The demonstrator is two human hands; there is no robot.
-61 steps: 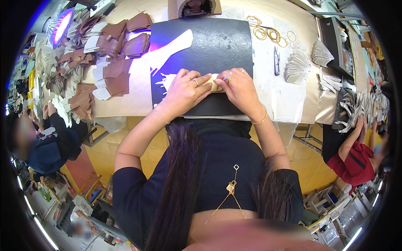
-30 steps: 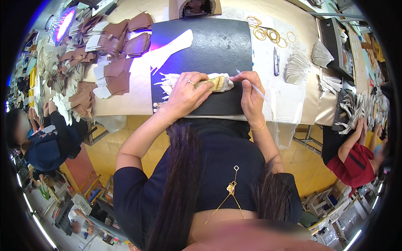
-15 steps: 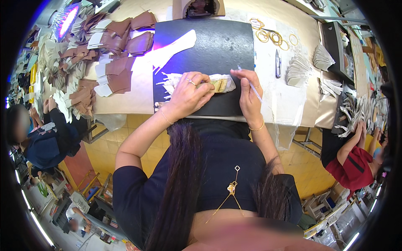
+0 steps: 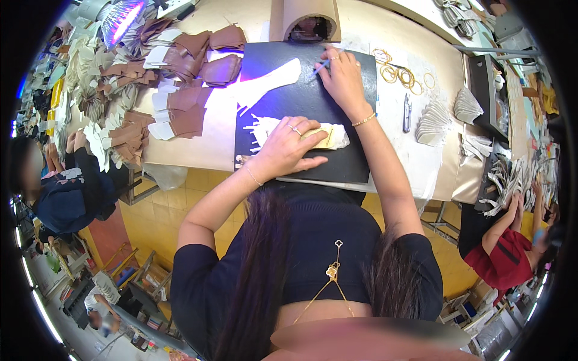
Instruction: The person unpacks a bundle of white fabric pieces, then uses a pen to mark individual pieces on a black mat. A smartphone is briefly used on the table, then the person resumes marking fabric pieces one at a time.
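Head view: the left hand (image 4: 292, 144) lies over the pale bundle (image 4: 338, 136) at six o'clock on the black board (image 4: 313, 99), thumb spread toward four; how firmly it grips, I cannot tell. The right hand (image 4: 344, 78), at one o'clock near the board's far edge, is narrowed around a slim pen-like tool (image 4: 319, 70). Black surface shows between the hands, giving room there; at eleven, a white strip-cut piece (image 4: 280, 76) overhangs the board's left edge. The near edge comes close to the table's own.

A tan covering spreads over the table (image 4: 174, 150), above yellow floor tiles (image 4: 189, 186). An arched brown holder (image 4: 278, 21) stands at twelve, a glowing lamp (image 4: 123, 23) at ten. One co-worker in red (image 4: 500, 259) is at four, another in dark clothes (image 4: 72, 198) at eight.

Counted: one bundle, one pair of snips (image 4: 406, 113) at three, two pale fanned stacks (image 4: 433, 123) beyond them, one loose yellow ring (image 4: 428, 80) at two beside an overlapping cluster. Brown stacks (image 4: 186, 108) at nine overlap too much to number.
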